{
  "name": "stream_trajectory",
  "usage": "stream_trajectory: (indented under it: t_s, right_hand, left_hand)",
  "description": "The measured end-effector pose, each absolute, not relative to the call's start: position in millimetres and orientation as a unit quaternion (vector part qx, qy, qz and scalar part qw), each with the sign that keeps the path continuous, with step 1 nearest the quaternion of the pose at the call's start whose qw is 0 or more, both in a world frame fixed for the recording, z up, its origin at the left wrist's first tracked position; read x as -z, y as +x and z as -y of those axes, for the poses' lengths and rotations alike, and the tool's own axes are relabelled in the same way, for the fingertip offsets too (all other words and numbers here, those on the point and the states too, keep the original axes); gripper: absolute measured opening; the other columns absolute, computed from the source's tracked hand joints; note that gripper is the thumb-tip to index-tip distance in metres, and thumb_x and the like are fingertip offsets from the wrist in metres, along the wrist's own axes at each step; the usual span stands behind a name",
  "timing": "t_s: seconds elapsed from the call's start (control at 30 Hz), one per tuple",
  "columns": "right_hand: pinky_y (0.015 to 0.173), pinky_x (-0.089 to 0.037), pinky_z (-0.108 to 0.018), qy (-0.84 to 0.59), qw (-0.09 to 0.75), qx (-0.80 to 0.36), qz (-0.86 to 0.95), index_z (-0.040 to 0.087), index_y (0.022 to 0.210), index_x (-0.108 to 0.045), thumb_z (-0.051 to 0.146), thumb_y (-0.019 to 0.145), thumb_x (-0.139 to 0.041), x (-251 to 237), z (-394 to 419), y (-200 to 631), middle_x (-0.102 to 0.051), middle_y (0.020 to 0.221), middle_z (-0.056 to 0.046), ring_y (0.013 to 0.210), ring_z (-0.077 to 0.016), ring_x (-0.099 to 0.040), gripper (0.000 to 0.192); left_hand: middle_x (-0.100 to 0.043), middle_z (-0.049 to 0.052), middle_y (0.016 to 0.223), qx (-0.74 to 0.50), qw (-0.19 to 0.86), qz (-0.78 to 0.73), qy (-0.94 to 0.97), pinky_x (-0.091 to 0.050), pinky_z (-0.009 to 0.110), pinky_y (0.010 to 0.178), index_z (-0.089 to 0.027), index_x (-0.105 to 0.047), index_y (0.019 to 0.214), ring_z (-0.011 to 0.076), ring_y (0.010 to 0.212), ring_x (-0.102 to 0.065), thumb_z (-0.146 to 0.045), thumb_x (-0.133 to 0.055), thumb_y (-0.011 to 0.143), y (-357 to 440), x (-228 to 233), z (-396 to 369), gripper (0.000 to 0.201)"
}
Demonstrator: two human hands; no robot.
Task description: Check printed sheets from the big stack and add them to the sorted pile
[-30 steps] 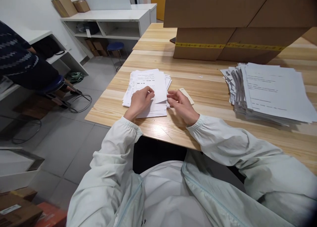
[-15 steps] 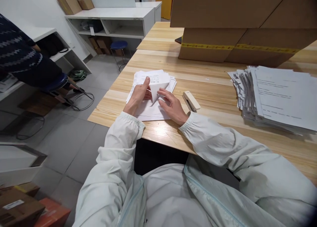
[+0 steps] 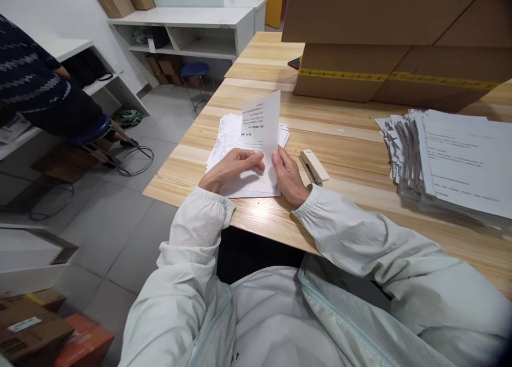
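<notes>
A white printed sheet of paper (image 3: 267,119) stands raised over a small pile of papers (image 3: 224,135) near the table's front left corner. My right hand (image 3: 288,176) pinches its right edge, thumb on the near side. Across its lower left part lies my left hand (image 3: 239,167), closed at the sheet with the thumb pointing right; some of its fingers are hidden. Just right of my right hand, a cream stapler (image 3: 314,166) rests on the wood.
A thick stack of printed papers (image 3: 464,159) sits at the right of the wooden table (image 3: 344,143). Large cardboard boxes (image 3: 340,71) stand behind it. To the left, a person (image 3: 36,79) sits on a stool, with a blue stool (image 3: 195,69) farther back.
The folded sheet has been opened out and raised upright. My left hand has turned over with its thumb now pointing right, and my right hand has taken the sheet's right edge.
</notes>
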State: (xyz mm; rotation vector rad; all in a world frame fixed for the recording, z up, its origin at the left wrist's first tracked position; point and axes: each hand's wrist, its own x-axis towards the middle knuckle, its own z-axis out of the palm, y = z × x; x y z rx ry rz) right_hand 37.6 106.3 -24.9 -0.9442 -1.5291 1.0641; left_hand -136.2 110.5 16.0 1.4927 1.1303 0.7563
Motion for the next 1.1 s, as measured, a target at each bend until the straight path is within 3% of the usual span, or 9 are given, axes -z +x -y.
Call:
stream_trajectory:
  t_s: [0.13, 0.4, 0.67, 0.93, 1.1]
  right_hand:
    - [0.117, -0.038, -0.043, -0.388, 0.472, -0.437, 0.660, 0.023, 0.140, -0.056, 0.061, 0.097, -0.040, 22.7, -101.0, 38.1, -0.061, 0.141, -0.006, 0.131, -0.0240, -0.055, 0.060]
    - [0.125, -0.024, -0.046, -0.383, 0.414, -0.386, 0.730, 0.027, 0.153, -0.041, 0.068, 0.096, -0.033, 30.0, -99.6, 37.2, -0.043, 0.157, -0.004, 0.147, -0.0237, -0.036, 0.070]
    - [0.127, -0.018, -0.049, -0.391, 0.397, -0.384, 0.737, 0.025, 0.159, -0.026, 0.064, 0.096, -0.038, 30.2, -99.0, 37.1, -0.033, 0.162, -0.007, 0.151, -0.0238, -0.029, 0.075]
    - [0.124, -0.023, -0.051, -0.398, 0.411, -0.404, 0.714, 0.030, 0.160, -0.020, 0.061, 0.094, -0.047, 23.3, -95.9, 37.7, -0.032, 0.163, -0.005, 0.151, -0.0256, -0.029, 0.077]
    - [0.123, -0.027, -0.052, -0.416, 0.465, -0.349, 0.699, 0.028, 0.161, -0.008, 0.057, 0.083, -0.068, 20.1, -92.8, 38.5, -0.026, 0.165, -0.009, 0.151, -0.0291, -0.030, 0.103]
  left_hand:
    - [-0.069, 0.007, 0.076, -0.396, 0.504, -0.465, 0.611, -0.050, 0.033, 0.079, -0.017, -0.065, 0.073, 0.0168, 0.076, -0.065, -0.070, -0.059, 0.081, -128.8, -9.7, -119.0, 0.054]
    - [-0.068, 0.003, 0.077, -0.414, 0.446, -0.508, 0.610, -0.048, 0.030, 0.069, -0.019, -0.059, 0.085, 0.0165, 0.074, -0.064, -0.056, -0.075, 0.076, -122.5, -10.9, -115.7, 0.041]
    - [-0.070, 0.003, 0.077, -0.418, 0.454, -0.480, 0.624, -0.051, 0.030, 0.070, -0.018, -0.057, 0.096, 0.0157, 0.072, -0.068, -0.053, -0.066, 0.085, -125.9, 0.7, -122.0, 0.038]
    - [-0.068, 0.002, 0.074, -0.439, 0.449, -0.488, 0.606, -0.050, 0.028, 0.070, -0.018, -0.055, 0.083, 0.0126, 0.067, -0.064, -0.042, -0.062, 0.089, -123.8, 1.3, -122.2, 0.026]
    - [-0.063, 0.000, 0.067, -0.478, 0.462, -0.505, 0.550, -0.049, 0.027, 0.069, -0.018, -0.058, 0.069, 0.0121, 0.065, -0.059, -0.022, -0.062, 0.084, -123.7, -4.3, -122.3, 0.016]
